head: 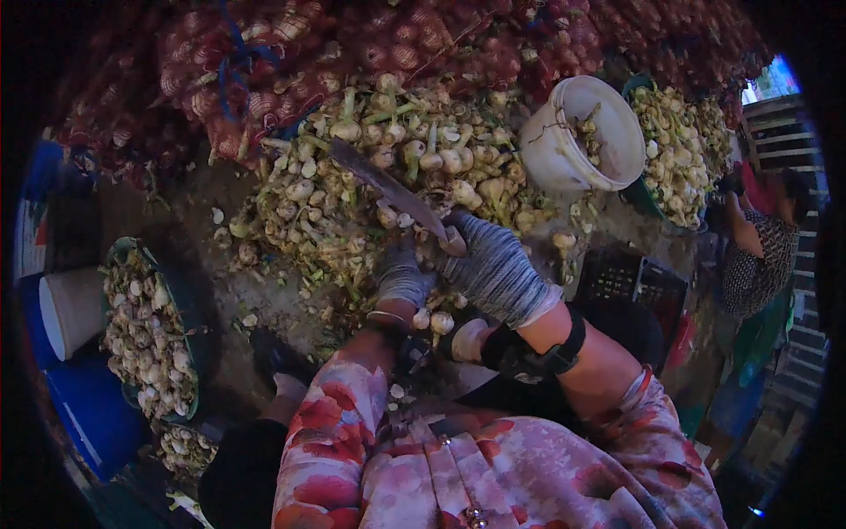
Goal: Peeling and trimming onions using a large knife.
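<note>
My right hand (492, 264), in a grey knit glove, grips the handle of a large knife (396, 188). Its long dark blade slants up and left over a heap of garlic bulbs (310, 198), many with stems still attached. Close beside it, my left hand (402, 274), gloved as well, reaches to the heap's near edge below the blade. Bulbs lie at its blurred fingertips; whether it holds one is not clear. A few loose bulbs (441, 323) sit between my wrists.
Red mesh sacks of bulbs (396, 46) line the back. A white bucket (581, 132) tilts beside the heap. Full green baskets stand left (188, 350) and right (651, 205). Near my right arm is a black crate (628, 281). Another person (760, 251) sits far right.
</note>
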Available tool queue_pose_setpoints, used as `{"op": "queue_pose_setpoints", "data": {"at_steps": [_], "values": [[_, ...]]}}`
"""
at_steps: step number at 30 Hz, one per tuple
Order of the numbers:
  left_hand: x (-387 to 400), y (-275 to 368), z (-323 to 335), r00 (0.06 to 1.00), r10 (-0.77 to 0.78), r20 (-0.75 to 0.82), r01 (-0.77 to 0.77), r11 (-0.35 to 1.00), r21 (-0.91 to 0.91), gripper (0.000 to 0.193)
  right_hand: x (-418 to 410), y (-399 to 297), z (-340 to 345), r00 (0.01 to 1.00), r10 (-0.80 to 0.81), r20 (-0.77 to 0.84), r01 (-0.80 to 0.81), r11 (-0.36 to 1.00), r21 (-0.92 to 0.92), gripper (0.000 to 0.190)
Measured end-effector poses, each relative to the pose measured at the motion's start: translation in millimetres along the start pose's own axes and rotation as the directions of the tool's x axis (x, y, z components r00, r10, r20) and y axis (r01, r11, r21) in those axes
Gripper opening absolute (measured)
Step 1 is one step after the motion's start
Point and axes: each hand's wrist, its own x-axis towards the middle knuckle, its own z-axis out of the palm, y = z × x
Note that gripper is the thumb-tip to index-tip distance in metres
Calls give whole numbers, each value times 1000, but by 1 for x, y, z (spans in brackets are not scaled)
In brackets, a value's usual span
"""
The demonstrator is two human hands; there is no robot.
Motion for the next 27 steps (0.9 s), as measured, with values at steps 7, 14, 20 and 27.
{"op": "queue_pose_setpoints", "data": {"at_steps": [7,14,20,27], "values": [[8,-25,-34,970,99,222,-86,994,-65,59,6,-9,4,998,-57,28,58,997,-57,27],[-54,-30,-132,973,-1,230,219,302,-928,53,-10,-15,15,971,-119,205,177,939,-293,22],[-99,-91,-150,948,268,172,-97,757,-646,50,-35,-32,43,846,-317,430,453,852,-263,20],[-132,-68,-167,965,250,82,-213,926,-311,50,-50,-39,54,827,-366,427,517,794,-320,17]]}}
